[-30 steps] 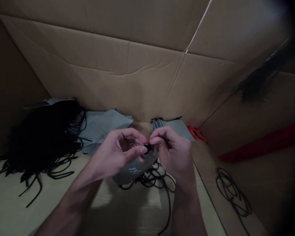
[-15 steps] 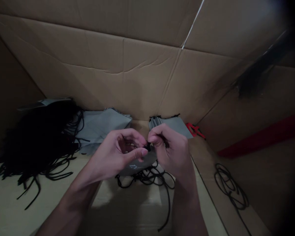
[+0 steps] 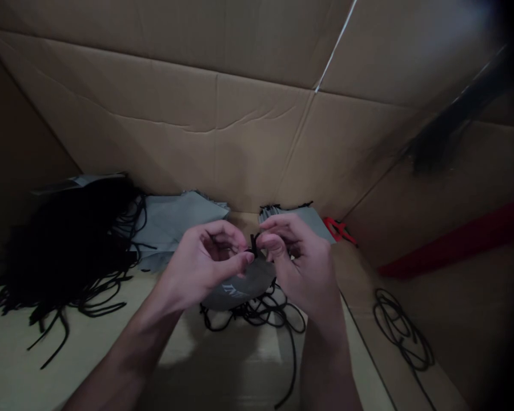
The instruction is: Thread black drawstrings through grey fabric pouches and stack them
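The left hand (image 3: 203, 265) and right hand (image 3: 300, 264) close in a pinching grip on the end of a black cord (image 3: 253, 244), just above a grey pouch (image 3: 240, 293). Beyond the grip lie grey stacks (image 3: 177, 225); to its left, a black cord heap (image 3: 68, 240); to its right, a red clip (image 3: 337, 229) and a cord coil (image 3: 400, 326).

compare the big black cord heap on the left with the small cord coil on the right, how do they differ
The black cord heap is a large, dense mass of many strands, while the cord coil is only a few thin loops. The heap's loose ends straggle outward, while the coil keeps a rounded, ring-like shape. Both are thin black cord lying on cardboard.
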A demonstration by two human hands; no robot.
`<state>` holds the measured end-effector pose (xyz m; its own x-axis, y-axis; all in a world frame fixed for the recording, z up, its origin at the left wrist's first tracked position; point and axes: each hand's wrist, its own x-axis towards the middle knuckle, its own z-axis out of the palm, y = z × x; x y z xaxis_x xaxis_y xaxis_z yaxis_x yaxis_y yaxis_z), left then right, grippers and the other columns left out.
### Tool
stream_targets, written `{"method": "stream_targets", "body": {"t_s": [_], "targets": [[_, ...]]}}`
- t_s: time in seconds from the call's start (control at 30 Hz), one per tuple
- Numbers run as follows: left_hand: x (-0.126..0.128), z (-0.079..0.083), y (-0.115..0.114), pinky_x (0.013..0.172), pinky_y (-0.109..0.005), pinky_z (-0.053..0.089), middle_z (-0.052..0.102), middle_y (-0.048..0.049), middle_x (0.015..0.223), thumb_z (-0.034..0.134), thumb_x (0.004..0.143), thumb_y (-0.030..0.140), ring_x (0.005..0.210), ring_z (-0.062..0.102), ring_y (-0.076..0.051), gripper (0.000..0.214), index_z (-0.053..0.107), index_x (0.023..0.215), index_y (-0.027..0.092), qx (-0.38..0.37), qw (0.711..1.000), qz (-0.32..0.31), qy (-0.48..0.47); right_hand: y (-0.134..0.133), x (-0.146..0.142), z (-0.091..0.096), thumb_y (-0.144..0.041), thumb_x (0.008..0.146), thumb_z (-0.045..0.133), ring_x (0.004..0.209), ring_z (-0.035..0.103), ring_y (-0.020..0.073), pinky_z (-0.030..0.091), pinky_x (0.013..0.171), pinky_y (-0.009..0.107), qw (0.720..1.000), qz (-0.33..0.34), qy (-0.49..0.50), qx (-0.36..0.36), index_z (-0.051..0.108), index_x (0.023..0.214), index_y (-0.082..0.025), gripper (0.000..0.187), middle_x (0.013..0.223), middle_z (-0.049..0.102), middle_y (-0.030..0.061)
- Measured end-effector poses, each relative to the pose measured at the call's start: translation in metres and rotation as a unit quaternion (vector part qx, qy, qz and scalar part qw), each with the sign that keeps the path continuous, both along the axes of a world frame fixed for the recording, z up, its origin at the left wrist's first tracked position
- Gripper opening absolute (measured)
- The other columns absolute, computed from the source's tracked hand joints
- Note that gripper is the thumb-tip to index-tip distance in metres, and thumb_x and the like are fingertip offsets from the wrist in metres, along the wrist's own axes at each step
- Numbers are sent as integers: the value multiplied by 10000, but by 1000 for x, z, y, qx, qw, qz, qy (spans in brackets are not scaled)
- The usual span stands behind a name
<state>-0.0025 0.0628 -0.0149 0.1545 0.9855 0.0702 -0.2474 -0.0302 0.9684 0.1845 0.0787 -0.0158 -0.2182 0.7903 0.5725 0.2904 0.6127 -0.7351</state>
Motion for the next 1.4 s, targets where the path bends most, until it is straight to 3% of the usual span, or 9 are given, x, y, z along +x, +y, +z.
{"method": "stream_targets", "body": {"t_s": [0.2,0.33,0.67,0.9,1.13,1.4], "targets": [[-1,-1,0,578,-207,567,720,2,764,992,628,137,591,668,-107,343,699,808,142,11,1000,6,-10,-8,0,7,-275,970,763,761,734,137,578,683,242,1000,13,-20,-12,685,944,-223,97,852,754,-12],[0,-4,-2,654,-228,584,746,-19,829,974,661,131,694,700,-136,353,685,861,157,22,999,23,-3,-9,-6,6,-191,934,755,744,743,140,605,707,260,1000,-13,-29,2,746,935,-228,38,853,790,-16],[3,-8,-3,735,-199,548,731,2,921,914,730,71,812,671,-113,350,623,888,186,70,995,65,-36,-10,-17,-6,-204,949,782,844,795,182,638,774,310,995,-62,72,-9,830,972,-258,76,928,844,9],[6,-8,-3,769,-234,544,712,-13,919,861,836,175,845,669,-132,270,594,870,191,105,990,91,-26,-15,-16,2,-138,1012,673,900,799,197,646,810,347,995,-68,-29,65,823,1040,-248,188,1009,854,30],[11,-8,-4,778,-260,567,739,-28,919,836,868,193,817,675,-143,251,586,884,201,142,981,130,34,-11,-11,4,-147,1004,668,907,777,203,625,811,354,996,-48,-66,38,777,1064,-232,151,1016,826,41],[12,-23,-5,868,-322,599,772,-35,1016,781,951,225,933,770,-198,291,494,978,257,197,951,197,132,-10,-17,2,-115,984,665,880,738,182,595,830,324,990,-77,-105,52,737,989,-196,108,974,784,39]]}}
